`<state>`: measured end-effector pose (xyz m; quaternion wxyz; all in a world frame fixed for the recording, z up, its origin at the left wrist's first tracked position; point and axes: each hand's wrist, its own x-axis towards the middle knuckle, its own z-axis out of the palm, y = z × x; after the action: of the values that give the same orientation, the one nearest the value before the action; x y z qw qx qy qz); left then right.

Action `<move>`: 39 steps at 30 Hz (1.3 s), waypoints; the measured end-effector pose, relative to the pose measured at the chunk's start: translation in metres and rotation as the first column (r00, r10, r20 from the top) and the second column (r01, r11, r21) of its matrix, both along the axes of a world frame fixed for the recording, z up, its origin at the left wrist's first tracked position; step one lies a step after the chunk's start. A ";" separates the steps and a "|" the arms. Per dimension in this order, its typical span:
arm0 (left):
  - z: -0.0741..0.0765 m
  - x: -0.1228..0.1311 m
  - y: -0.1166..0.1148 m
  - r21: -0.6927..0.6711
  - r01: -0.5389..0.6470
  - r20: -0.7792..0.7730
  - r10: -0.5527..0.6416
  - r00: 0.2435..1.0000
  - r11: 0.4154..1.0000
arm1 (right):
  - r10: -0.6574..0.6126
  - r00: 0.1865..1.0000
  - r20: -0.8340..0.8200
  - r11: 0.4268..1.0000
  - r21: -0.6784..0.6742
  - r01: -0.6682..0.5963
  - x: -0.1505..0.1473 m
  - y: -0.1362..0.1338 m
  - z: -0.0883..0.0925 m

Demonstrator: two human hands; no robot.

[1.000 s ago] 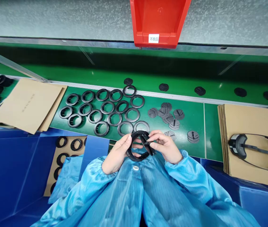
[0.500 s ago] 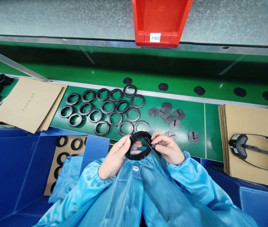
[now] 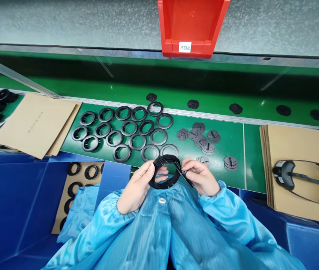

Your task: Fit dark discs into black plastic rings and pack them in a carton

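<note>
My left hand [image 3: 139, 183] is closed round the left side of a black plastic ring [image 3: 159, 184], thumb on the near face and fingertips showing through the opening. On the ring's right side, my right hand [image 3: 200, 176] pinches a thin black disc [image 3: 186, 177], seen nearly edge-on and slanting against the ring. Whether the disc is seated in the ring I cannot tell. Several similar black rings [image 3: 129, 128] lie on the green bench beyond my left hand. Round dark discs [image 3: 201, 141] with a bar across them lie in loose piles beyond my right hand.
A red bin [image 3: 187, 48] with a white label hangs above the bench. Cardboard sheets [image 3: 35, 123] lie at left, and a strapped headset [image 3: 284, 173] rests on stacked cardboard at right. A blue box [image 3: 15, 202] at lower left holds more rings. Small disc piles [image 3: 235, 108] line the back.
The ring tilts slightly and sits a touch higher between my hands. Both hands keep their hold, and the camera view has shifted a little.
</note>
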<state>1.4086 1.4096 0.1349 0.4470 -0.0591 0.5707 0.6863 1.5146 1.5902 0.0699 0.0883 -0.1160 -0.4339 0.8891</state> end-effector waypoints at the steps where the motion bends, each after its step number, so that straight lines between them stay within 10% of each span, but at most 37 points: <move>1: -0.002 -0.001 0.000 0.013 -0.030 0.036 0.030 0.999 0.999 | -0.026 0.999 0.028 1.000 -0.017 0.026 0.000 -0.001 0.000; 7: -0.023 -0.009 0.001 0.067 -0.246 0.209 0.228 0.951 0.967 | -0.140 0.956 0.257 0.977 -0.120 0.176 -0.006 -0.006 -0.012; 15: -0.106 -0.031 0.018 -0.229 -0.225 0.323 0.292 0.900 0.947 | -0.412 0.806 0.424 0.883 0.406 0.238 -0.025 0.010 -0.115; 21: -0.140 -0.038 0.050 -0.240 -0.082 0.398 0.175 0.901 0.967 | -0.585 0.688 0.429 0.660 0.745 0.097 -0.019 0.047 -0.165; 29: -0.141 -0.055 0.043 -0.267 -0.076 0.454 0.195 0.869 0.961 | -0.564 0.718 0.407 0.331 0.909 -0.255 -0.021 0.070 -0.165; 33: -0.138 -0.073 0.016 -0.278 -0.146 0.476 0.269 0.837 0.949 | -0.463 0.798 0.385 0.195 0.923 -0.332 -0.101 0.081 -0.152; 39: -0.166 -0.102 -0.040 -0.266 -0.200 0.537 0.318 0.782 0.943 | -0.261 0.882 0.393 0.082 0.919 -0.386 -0.333 0.063 -0.119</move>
<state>1.3068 1.3699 -0.0315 0.4905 -0.3839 0.4605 0.6325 1.1815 1.6534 -0.0492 -0.0039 -0.2142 -0.9291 0.3015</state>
